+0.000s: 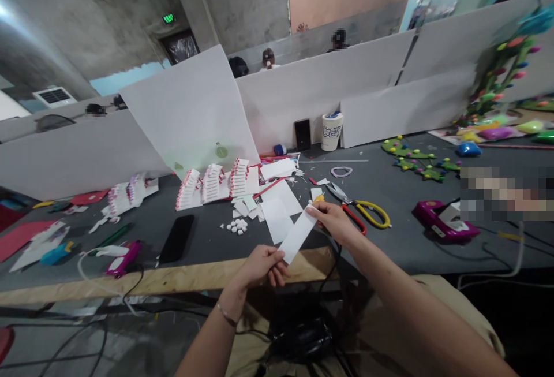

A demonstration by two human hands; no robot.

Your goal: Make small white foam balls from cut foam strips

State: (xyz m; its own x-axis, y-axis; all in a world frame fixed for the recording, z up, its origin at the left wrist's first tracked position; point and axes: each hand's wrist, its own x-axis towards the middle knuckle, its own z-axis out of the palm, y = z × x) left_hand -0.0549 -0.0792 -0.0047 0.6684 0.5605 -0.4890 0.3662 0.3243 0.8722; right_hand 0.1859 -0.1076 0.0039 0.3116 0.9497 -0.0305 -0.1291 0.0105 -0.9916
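Note:
A white paper strip [298, 235] is stretched at a slant between my two hands, above the table's front edge. My left hand [262, 264] pinches its lower end between thumb and fingers. At the upper end, my right hand [333, 221] grips the strip the same way. A small yellow piece [319, 198] shows just beyond my right fingertips; its kind is unclear. Under and behind the strip lie white paper sheets [277, 218]. Scissors [366, 211] with one red and one yellow handle rest to the right of my right hand.
Small white balls [237, 226], paper scraps [249, 208] and red-and-white paper pieces [214, 183] lie left of centre. A black phone [177, 238] is nearby. Farther back stands a paper cup [331, 133]. Magenta devices [445, 224] with cables sit at both sides; a co-worker's blurred arm [506, 192] reaches in.

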